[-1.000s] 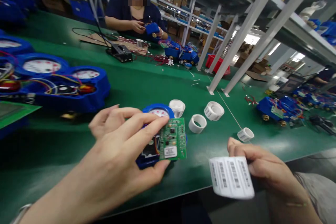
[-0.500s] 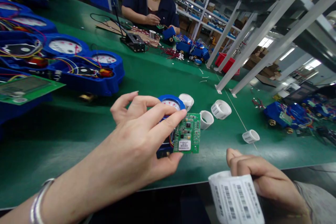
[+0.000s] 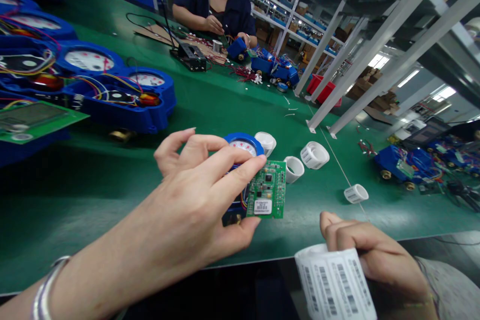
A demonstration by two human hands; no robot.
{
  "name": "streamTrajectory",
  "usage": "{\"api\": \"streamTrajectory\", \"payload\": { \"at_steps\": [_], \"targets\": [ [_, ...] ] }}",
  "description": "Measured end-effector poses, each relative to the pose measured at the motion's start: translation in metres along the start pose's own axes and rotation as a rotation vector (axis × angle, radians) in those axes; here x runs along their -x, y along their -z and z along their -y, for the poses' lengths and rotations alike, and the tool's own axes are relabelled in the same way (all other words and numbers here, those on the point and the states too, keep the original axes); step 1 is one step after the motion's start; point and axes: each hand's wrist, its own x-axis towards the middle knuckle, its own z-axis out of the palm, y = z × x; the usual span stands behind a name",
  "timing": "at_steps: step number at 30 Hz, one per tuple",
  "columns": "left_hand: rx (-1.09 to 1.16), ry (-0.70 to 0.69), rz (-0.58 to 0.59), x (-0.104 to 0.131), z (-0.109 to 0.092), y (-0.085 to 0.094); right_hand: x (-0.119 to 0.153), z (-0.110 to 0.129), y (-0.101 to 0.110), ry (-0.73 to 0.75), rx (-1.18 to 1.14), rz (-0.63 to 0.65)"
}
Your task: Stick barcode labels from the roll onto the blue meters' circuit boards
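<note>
Between the thumb and fingertips of my left hand [image 3: 202, 195] is a green circuit board [image 3: 270, 187], held upright with its chips and a white barcode sticker [image 3: 263, 206] toward me. Behind that hand, partly hidden by it, sits a blue meter housing [image 3: 244, 138] with a round dial and wires. My right hand [image 3: 369, 250], at the lower right, is closed on a roll of barcode labels [image 3: 333, 282] that hangs by the table's front edge. The rows of printed barcodes face me; the fingertips inside the roll are hidden.
Several more label rolls [image 3: 315, 155] stand on the green table [image 3: 210, 110]. Open blue meter housings [image 3: 123, 105] crowd the left, and others [image 3: 405, 165] stand at the right. White shelf posts [image 3: 337, 95] rise from the tabletop. Across the table a co-worker [image 3: 215, 10] handles parts.
The view has shifted slightly. Both my hands keep their holds on the board and the label roll. Across the table, the co-worker's hands have moved onto a blue housing.
</note>
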Motion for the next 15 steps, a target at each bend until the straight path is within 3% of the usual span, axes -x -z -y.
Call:
{"api": "streamTrajectory", "payload": {
  "at_steps": [15],
  "targets": [
    [-0.004, 0.015, 0.009, 0.001, -0.0016, 0.0008, 0.0029, -0.0003, -0.0004, 0.0, 0.009, 0.021]
  ]
}}
